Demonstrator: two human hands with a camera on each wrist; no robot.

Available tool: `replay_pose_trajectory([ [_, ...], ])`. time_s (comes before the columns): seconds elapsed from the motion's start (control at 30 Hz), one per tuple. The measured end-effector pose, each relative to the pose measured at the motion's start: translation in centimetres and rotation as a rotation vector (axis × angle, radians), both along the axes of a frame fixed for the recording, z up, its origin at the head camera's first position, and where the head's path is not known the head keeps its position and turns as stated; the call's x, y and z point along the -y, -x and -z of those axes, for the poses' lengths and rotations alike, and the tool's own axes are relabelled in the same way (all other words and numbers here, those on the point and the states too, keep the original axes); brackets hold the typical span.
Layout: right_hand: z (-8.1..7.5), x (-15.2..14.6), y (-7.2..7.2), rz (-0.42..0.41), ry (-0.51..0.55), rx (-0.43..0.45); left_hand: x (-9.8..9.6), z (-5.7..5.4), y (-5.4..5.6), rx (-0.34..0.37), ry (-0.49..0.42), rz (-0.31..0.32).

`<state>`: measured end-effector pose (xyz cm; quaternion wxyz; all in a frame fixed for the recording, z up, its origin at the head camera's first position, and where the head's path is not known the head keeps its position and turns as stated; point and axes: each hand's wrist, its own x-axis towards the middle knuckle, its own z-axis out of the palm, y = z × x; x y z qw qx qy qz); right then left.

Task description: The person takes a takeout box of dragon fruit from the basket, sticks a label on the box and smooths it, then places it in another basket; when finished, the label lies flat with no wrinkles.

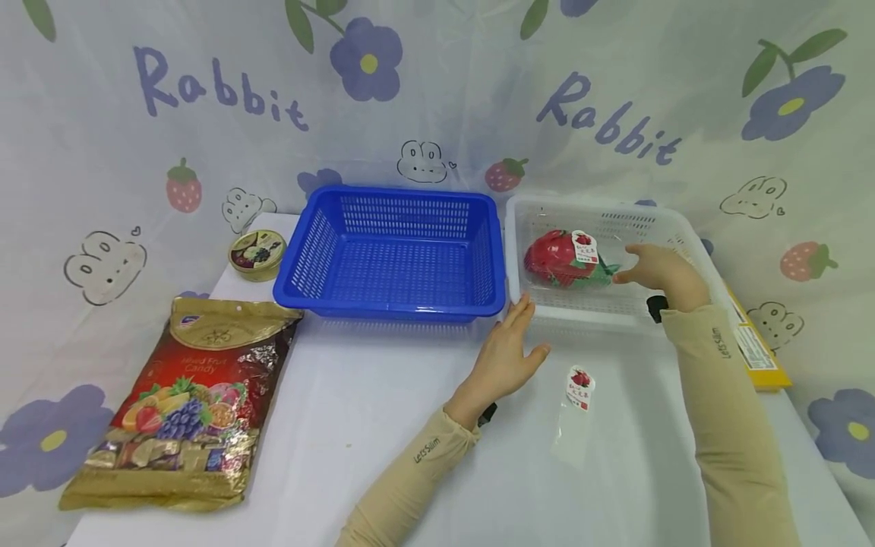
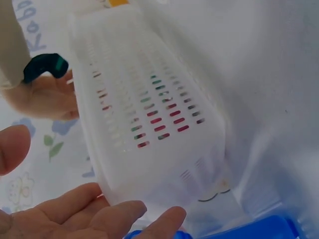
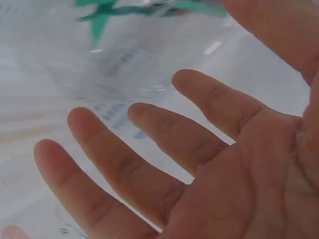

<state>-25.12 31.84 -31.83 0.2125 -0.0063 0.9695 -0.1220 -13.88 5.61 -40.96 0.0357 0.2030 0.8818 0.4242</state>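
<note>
A red dragon fruit (image 1: 549,255) with green tips sits in a clear plastic package in the white basket (image 1: 581,313) at the right. Over that basket, my right hand (image 1: 666,272) is beside the package's right end. In the right wrist view its fingers (image 3: 119,167) are spread, with nothing held and the clear plastic just past them. My left hand (image 1: 502,361) reaches to the white basket's front left corner, fingertips right at the rim. The left wrist view shows those fingers (image 2: 89,211) extended by the slotted basket wall (image 2: 169,164).
A blue basket (image 1: 396,310) stands left of the white one. Farther left are a round gold tin (image 1: 256,255) and a large candy bag (image 1: 184,403). A clear strip with a label (image 1: 579,387) lies in front, and a yellow package (image 1: 759,353) is at the right.
</note>
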Motion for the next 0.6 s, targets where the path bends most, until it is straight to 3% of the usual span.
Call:
replay_pose_trajectory([
  [0.2,-1.5,2.6,-1.4,-0.054,-0.033,-0.077,0.3,-0.4,0.0,0.029,0.027,0.03],
  [0.6,-3.7,7.9,-7.1,-0.19,-0.014,-0.223,2.0,-1.9,-0.8,0.091,0.08,0.101],
])
